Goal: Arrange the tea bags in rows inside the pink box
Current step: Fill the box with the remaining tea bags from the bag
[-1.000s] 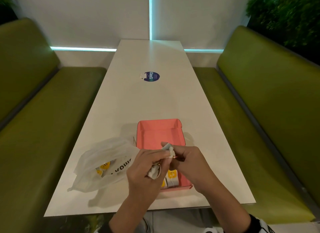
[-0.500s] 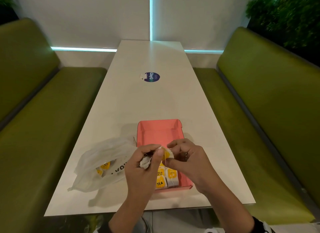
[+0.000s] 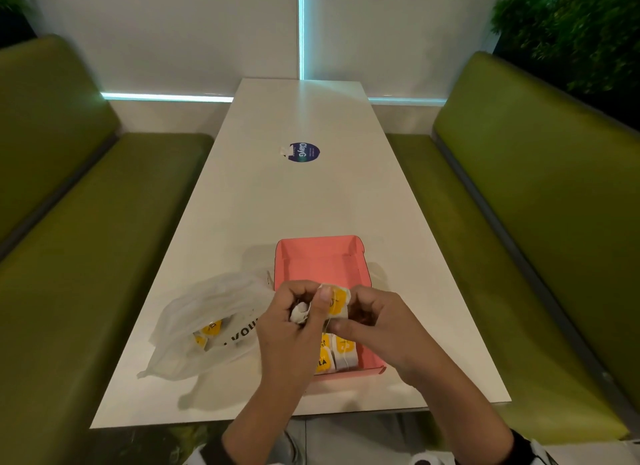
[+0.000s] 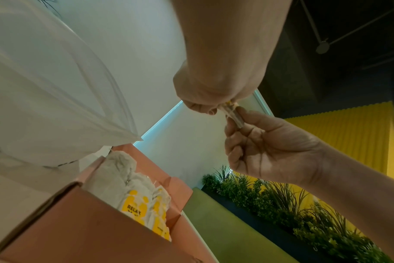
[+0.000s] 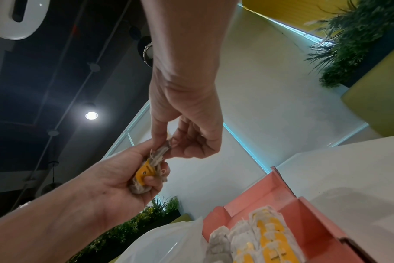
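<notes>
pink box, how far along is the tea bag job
Partly done. A few tea bags already lie side by side at the near end of the pink box; its far end is bare. In hand: left hand and right hand both pinch one tea bag above the box, the left also holding another. Left: more bags in the plastic bag.

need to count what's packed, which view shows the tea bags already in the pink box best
The right wrist view: the tea bags lie unobstructed in the pink box. The left wrist view catches them partly behind the box wall; in the head view the hands cover most.
</notes>
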{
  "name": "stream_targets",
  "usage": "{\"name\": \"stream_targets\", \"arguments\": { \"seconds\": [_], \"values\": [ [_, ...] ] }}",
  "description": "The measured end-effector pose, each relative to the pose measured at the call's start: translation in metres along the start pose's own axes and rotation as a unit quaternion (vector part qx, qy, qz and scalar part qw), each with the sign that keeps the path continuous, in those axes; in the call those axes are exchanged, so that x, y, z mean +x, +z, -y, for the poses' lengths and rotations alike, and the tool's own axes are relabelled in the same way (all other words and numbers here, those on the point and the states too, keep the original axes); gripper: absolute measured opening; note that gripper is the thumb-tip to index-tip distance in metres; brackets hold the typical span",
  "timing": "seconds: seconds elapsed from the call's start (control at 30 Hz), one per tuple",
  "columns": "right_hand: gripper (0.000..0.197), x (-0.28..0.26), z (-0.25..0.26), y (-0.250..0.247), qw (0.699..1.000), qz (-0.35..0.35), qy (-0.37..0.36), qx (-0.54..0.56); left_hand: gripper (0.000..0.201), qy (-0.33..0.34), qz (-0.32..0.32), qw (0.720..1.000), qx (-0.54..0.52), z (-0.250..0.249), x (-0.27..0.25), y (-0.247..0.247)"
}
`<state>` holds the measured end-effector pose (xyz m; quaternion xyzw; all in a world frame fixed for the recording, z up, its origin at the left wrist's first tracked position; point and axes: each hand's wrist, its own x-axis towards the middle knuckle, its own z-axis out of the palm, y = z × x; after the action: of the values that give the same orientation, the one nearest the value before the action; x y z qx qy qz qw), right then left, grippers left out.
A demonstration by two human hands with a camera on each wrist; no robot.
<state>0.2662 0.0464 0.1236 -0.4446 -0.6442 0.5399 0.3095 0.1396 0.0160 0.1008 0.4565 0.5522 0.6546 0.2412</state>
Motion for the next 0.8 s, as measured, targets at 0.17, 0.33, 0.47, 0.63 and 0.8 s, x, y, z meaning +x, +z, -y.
{"name": "stream_targets", "arguments": {
  "seconds": [0.17, 0.33, 0.47, 0.63, 0.8],
  "values": [
    [0.011, -0.001, 0.000, -0.002, 0.999, -0.019, 0.018, 0.019, 0.019, -0.091, 0.075, 0.991, -0.058, 0.004, 0.001, -0.006],
    [0.009, -0.001, 0.001, -0.004, 1.000, -0.005, 0.024, 0.008, 0.014, -0.108, 0.092, 0.990, -0.015, 0.010, 0.001, -0.011],
    [0.002, 0.001, 0.003, -0.003, 0.999, -0.040, 0.020, 0.019, 0.016, -0.112, 0.105, 0.988, -0.035, 0.009, 0.000, -0.014],
    [0.010, 0.003, 0.003, -0.002, 0.995, -0.086, 0.018, 0.042, 0.014, -0.121, 0.177, 0.976, -0.046, 0.013, 0.000, -0.018],
    [0.020, 0.004, 0.005, -0.007, 0.999, -0.034, 0.017, 0.005, 0.015, -0.091, 0.196, 0.976, 0.001, 0.017, 0.001, -0.020]
  ]
}}
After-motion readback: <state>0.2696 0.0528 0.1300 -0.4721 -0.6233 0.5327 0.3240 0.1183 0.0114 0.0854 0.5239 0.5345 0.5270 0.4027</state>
